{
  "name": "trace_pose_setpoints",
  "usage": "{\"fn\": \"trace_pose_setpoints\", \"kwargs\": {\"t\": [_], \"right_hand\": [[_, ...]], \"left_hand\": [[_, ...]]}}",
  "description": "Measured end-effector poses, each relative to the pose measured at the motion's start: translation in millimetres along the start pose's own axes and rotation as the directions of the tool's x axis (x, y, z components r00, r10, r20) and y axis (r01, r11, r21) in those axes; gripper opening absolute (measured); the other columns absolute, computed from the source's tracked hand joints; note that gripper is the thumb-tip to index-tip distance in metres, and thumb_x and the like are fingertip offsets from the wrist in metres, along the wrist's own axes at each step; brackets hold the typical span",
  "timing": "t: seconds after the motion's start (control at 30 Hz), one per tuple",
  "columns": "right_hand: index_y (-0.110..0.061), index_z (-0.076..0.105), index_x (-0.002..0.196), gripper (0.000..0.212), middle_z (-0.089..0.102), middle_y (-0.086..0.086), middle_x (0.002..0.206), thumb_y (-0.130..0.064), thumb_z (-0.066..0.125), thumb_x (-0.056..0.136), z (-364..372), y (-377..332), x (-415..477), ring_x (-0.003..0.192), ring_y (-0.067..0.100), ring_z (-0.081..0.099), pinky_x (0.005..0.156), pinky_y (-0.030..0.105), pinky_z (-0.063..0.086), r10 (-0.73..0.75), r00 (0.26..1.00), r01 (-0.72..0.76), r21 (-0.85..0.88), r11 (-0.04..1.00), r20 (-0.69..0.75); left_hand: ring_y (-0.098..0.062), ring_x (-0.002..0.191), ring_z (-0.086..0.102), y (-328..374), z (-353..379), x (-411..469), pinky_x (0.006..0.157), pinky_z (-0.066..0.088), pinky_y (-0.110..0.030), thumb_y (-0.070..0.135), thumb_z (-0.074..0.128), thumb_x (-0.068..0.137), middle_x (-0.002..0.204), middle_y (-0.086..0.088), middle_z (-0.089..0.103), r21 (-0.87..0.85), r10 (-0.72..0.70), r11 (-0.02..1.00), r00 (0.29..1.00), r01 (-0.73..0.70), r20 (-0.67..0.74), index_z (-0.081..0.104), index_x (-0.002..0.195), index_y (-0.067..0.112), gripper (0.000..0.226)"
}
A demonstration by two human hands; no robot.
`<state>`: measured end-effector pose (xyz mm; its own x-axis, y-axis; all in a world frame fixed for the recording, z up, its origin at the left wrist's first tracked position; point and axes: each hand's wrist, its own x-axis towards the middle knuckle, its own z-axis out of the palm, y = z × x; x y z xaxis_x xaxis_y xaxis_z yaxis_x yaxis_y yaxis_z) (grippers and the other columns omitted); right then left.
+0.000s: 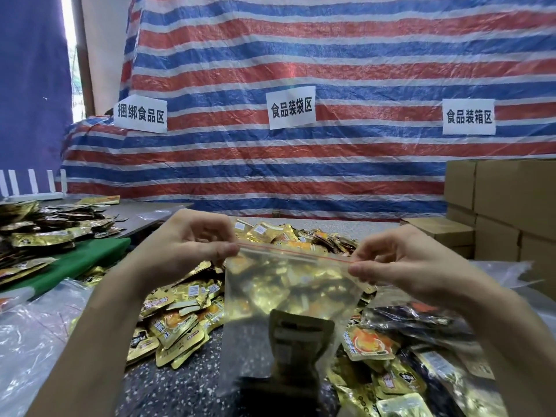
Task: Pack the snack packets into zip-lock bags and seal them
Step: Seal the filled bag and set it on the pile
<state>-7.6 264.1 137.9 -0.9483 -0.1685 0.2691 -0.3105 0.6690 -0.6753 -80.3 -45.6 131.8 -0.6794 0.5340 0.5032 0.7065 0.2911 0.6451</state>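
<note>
A clear zip-lock bag (285,299) with a red strip along its top hangs in the air in front of me. Inside it sits a dark olive snack packet (296,341), low in the bag. My left hand (192,239) pinches the bag's top left corner between thumb and fingers. My right hand (400,260) pinches the top right end of the strip. A heap of gold and orange snack packets (180,320) lies on the speckled table (180,383) behind and below the bag.
Clear plastic bags (33,332) lie at the left. A green cloth (81,260) holds another packet pile (45,227) at far left. Cardboard boxes (505,212) are stacked at the right. A striped tarp (301,164) with paper signs hangs behind.
</note>
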Motion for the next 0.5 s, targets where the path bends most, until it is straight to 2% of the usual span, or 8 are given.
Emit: {"fn": "trace_pose_setpoints", "kwargs": {"t": [0.1, 0.2, 0.27, 0.37, 0.4, 0.5], "right_hand": [[-0.013, 0.074, 0.077, 0.010, 0.068, -0.004, 0.066, -0.022, 0.074, 0.082, -7.6, 5.3, -3.1, 0.060, 0.002, 0.060, 0.057, 0.013, 0.044, 0.021, 0.999, -0.022, 0.027, 0.999, 0.026], [-0.013, 0.073, 0.073, 0.025, 0.064, -0.003, 0.063, -0.038, 0.074, 0.072, -9.7, 5.4, -4.5, 0.056, 0.003, 0.054, 0.052, 0.015, 0.041, 0.040, 0.999, -0.040, -0.018, 0.999, 0.016], [-0.011, 0.073, 0.075, 0.032, 0.064, 0.000, 0.064, -0.043, 0.073, 0.070, -9.3, 3.7, -5.1, 0.057, 0.006, 0.053, 0.054, 0.019, 0.042, 0.034, 0.999, -0.032, -0.077, 0.996, 0.023], [-0.016, 0.073, 0.084, 0.030, 0.072, 0.007, 0.083, -0.044, 0.074, 0.074, -7.0, -0.9, -5.5, 0.072, 0.019, 0.063, 0.064, 0.030, 0.050, 0.028, 0.998, -0.022, -0.123, 0.992, 0.049], [-0.021, 0.072, 0.090, 0.035, 0.072, 0.002, 0.089, -0.050, 0.073, 0.071, -5.8, -4.2, -6.0, 0.079, 0.015, 0.066, 0.066, 0.026, 0.053, 0.021, 0.998, -0.014, -0.123, 0.992, 0.058], [-0.035, 0.062, 0.116, 0.070, 0.070, -0.015, 0.106, -0.075, 0.073, 0.060, 3.5, -16.3, -5.9, 0.091, -0.003, 0.067, 0.080, 0.023, 0.056, 0.034, 0.991, -0.020, -0.106, 0.994, 0.129]], "left_hand": [[-0.012, 0.069, 0.059, -1.2, 0.6, 1.0, 0.067, 0.049, -0.022, 0.050, 0.070, 0.070, 0.073, -0.004, 0.064, 0.028, -0.012, 1.000, 1.000, 0.012, -0.004, 0.070, 0.072, 0.021, 0.029], [-0.013, 0.070, 0.060, 0.7, 1.0, 1.4, 0.067, 0.047, -0.023, 0.041, 0.072, 0.076, 0.075, -0.006, 0.065, 0.040, -0.030, 0.999, 0.999, 0.030, -0.012, 0.070, 0.072, 0.021, 0.020], [-0.009, 0.067, 0.060, 2.4, 1.9, 1.9, 0.064, 0.047, -0.021, 0.037, 0.074, 0.083, 0.074, -0.003, 0.066, 0.055, -0.042, 0.998, 0.999, 0.043, -0.025, 0.070, 0.071, 0.022, 0.020], [-0.004, 0.061, 0.060, 8.3, 4.8, 3.1, 0.059, 0.048, -0.016, 0.028, 0.069, 0.083, 0.069, 0.001, 0.067, 0.081, -0.059, 0.995, 0.996, 0.063, -0.062, 0.069, 0.071, 0.024, 0.012], [-0.005, 0.060, 0.060, 10.6, 5.9, 3.7, 0.058, 0.048, -0.016, 0.025, 0.069, 0.084, 0.069, 0.000, 0.067, 0.089, -0.055, 0.994, 0.996, 0.061, -0.064, 0.070, 0.071, 0.025, 0.013], [-0.012, 0.061, 0.061, 19.8, 14.1, 6.8, 0.058, 0.050, -0.024, 0.022, 0.071, 0.086, 0.069, -0.004, 0.068, 0.095, -0.023, 0.995, 0.999, 0.027, -0.041, 0.072, 0.073, 0.025, 0.013]]}}
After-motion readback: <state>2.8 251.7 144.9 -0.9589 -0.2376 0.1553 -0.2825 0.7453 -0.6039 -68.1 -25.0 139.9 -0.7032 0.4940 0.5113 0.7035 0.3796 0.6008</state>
